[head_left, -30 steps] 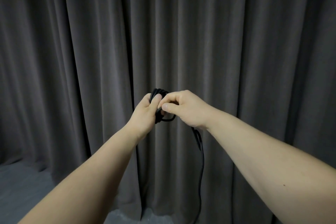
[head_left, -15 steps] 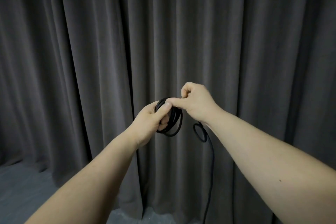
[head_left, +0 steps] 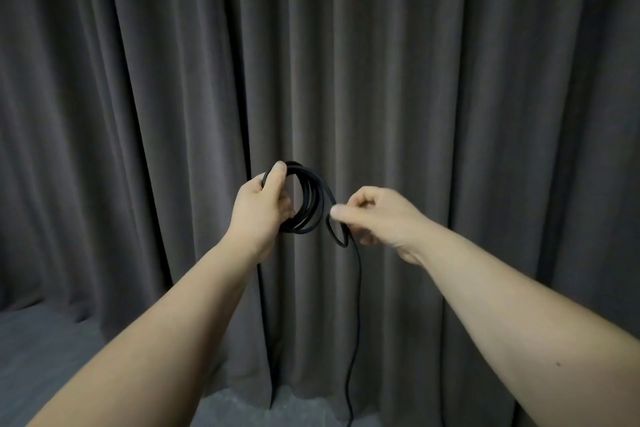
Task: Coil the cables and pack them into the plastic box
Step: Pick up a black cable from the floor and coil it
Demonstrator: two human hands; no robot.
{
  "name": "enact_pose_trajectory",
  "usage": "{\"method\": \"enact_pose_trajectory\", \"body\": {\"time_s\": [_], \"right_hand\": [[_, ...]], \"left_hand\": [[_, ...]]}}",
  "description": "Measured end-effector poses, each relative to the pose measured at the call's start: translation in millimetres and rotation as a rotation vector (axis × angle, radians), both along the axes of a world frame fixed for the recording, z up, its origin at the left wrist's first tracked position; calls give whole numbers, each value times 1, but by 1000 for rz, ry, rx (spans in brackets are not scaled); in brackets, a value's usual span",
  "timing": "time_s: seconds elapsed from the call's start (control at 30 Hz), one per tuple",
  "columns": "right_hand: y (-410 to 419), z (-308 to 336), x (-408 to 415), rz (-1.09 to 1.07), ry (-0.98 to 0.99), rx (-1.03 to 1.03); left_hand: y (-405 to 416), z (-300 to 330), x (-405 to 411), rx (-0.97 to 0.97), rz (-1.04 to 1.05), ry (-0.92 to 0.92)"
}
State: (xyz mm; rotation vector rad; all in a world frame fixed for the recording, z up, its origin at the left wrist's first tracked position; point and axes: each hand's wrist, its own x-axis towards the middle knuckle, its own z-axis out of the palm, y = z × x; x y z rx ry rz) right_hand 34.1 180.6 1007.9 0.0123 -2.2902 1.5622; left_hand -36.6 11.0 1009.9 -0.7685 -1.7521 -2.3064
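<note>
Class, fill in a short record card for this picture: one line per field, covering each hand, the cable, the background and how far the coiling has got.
left hand: grips the coil, thumb over its top
right hand: pinches the loose strand beside the coil
cable: black, several loops gathered in a ring
loose strand: hangs from the right hand down towards the floor
background: dark grey curtain, grey floor
plastic box: not in view
progress: partly coiled, tail still unwound

Both my forearms reach forward, bare. My left hand [head_left: 258, 210] is closed, thumb up on top. My right hand [head_left: 375, 217] pinches, fingers curled, just beside it.
</note>
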Motion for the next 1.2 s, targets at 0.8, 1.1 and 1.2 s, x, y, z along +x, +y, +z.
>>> {"method": "enact_pose_trajectory", "body": {"time_s": [0.8,1.1,1.2], "right_hand": [[-34,11,-4,135,26,-457],[-27,5,-2,281,-136,-232],[-27,4,-8,258,-137,-465]], "left_hand": [[-11,-12,8,-156,45,120],[-17,-15,-7,-158,194,33],[-17,-17,-12,-166,181,18]]}}
